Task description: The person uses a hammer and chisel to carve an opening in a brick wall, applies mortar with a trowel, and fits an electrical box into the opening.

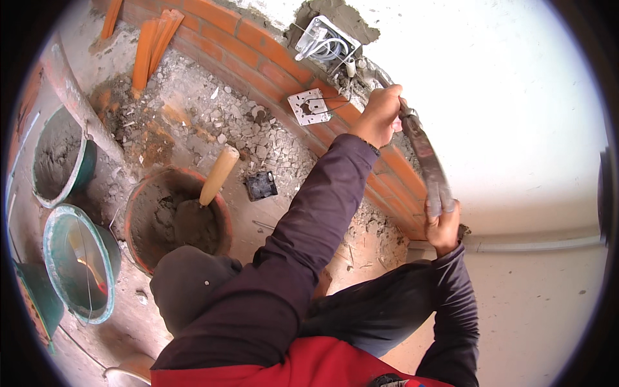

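Both hands grip one long grey tool (427, 158), a flat bar caked with mortar: the left hand (379, 116) is closed around its upper end, the right hand (443, 222) wrapped around its lower end. Its long axis runs along the brick edge (271, 64) where it meets the white wall (516, 116), slanting down from the open wall box (325, 40) (wires spilling out). The left hand is nearer that box; a loose cover plate (309, 106) lies just below it.
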Available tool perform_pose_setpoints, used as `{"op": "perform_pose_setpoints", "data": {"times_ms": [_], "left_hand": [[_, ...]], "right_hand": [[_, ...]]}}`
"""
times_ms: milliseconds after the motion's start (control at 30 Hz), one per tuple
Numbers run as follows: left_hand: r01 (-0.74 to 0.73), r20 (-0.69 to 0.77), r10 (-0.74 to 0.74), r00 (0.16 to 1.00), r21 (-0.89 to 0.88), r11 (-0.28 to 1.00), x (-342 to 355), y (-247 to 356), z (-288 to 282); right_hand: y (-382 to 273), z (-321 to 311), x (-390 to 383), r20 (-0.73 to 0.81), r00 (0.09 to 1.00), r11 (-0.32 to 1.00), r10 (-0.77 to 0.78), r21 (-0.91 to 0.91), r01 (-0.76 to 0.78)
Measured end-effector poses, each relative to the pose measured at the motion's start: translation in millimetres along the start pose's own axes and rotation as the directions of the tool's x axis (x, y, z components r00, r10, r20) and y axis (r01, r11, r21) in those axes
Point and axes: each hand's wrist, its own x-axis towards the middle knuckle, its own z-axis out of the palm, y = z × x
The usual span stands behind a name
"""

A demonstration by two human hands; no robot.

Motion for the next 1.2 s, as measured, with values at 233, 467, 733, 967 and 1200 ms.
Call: {"op": "perform_pose_setpoints", "data": {"times_ms": [233,467,733,967,1200], "left_hand": [[-0.002,-0.112,-0.001,0.994,-0.025,1.0,-1.8,-3.2,12.2],[-0.139,-0.214,0.081,0.973,-0.267,0.954,8.1,-27.0,12.1],[-0.086,-0.226,0.054,0.973,-0.131,0.988,-10.2,-46.5,35.6],[-0.006,-0.139,-0.029,0.99,-0.247,0.969,-8.5,-39.1,30.2],[0.035,-0.056,-0.052,0.997,-0.272,0.962,-10.5,-27.7,30.2]], "right_hand": [[28.5,3.9,-18.5,-0.213,0.91,0.869,-0.356,0.282,0.406],[15.8,17.4,-10.5,-0.128,0.992,0.974,0.011,0.226,0.019],[14.1,7.7,-21.8,-0.256,0.963,0.959,-0.079,0.246,0.143],[6.3,3.3,-24.0,-0.305,0.947,0.969,-0.104,0.182,0.165],[8.0,0.1,-19.3,-0.297,0.874,0.884,-0.386,0.151,0.442]]}}
